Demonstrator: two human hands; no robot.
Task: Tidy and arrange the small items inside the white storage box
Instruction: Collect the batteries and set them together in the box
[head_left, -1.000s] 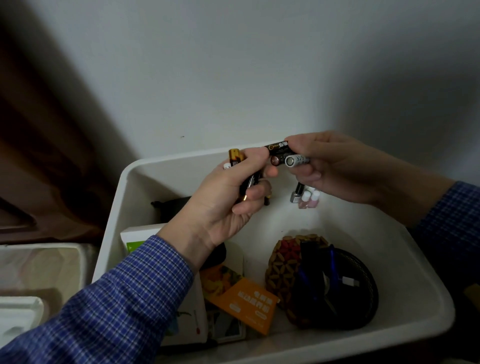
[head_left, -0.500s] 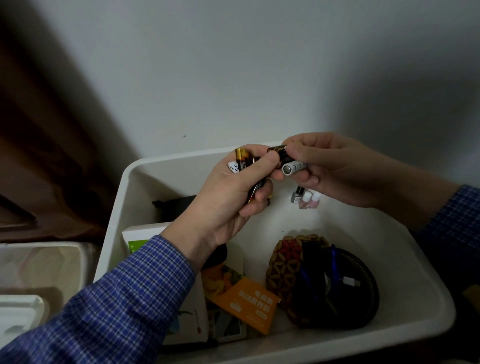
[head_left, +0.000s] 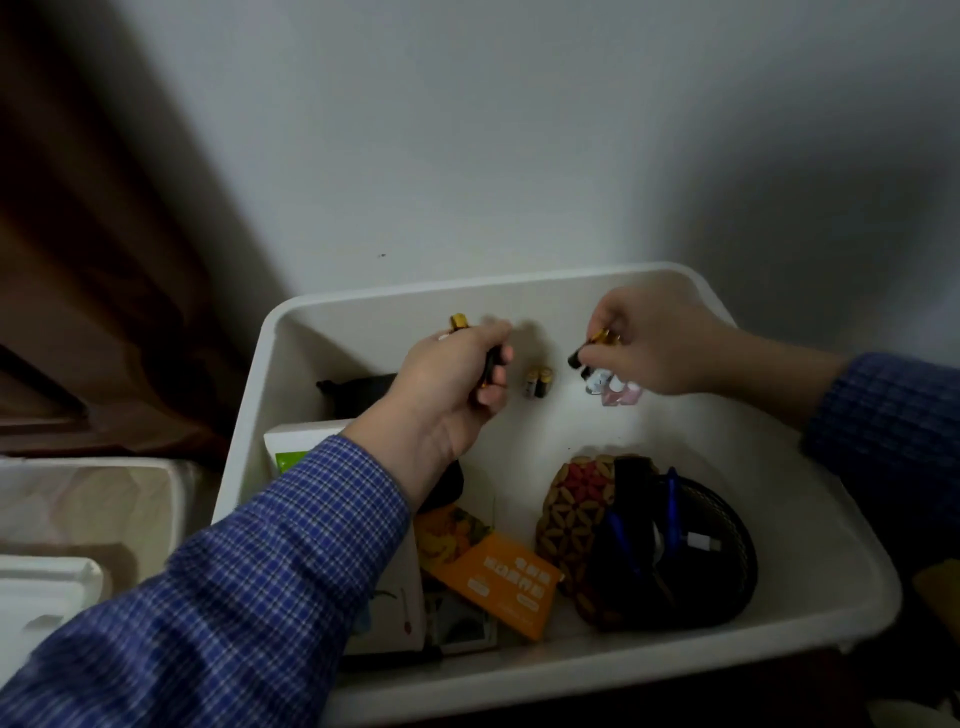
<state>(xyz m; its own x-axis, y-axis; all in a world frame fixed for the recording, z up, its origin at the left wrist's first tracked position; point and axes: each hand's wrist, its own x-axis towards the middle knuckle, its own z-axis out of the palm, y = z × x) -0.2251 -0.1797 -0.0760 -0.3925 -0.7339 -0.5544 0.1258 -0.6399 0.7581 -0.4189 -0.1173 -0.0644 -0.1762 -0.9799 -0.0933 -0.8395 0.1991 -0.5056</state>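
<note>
- White storage box (head_left: 826, 525): set against a pale wall, both hands inside its far end.
- Left hand (head_left: 447, 384): grip clenched round batteries; a gold-capped end (head_left: 458, 322) shows above the fist, a dark body below the fingers.
- Right hand (head_left: 654, 343): grip pinching one black-and-gold battery (head_left: 597, 345) at the fingertips, just above small pink-tinted bottles (head_left: 615, 389).
- Two loose batteries (head_left: 537, 383): lying side by side on the box floor, between the hands, touching neither.
- Near end of the box: orange card (head_left: 506, 582), patterned pouch (head_left: 576, 499) beside a dark mesh basket (head_left: 722, 551) holding blue pens and a white cable.
- Left side: white carton with green patch (head_left: 296, 447), partly under the left sleeve.
</note>
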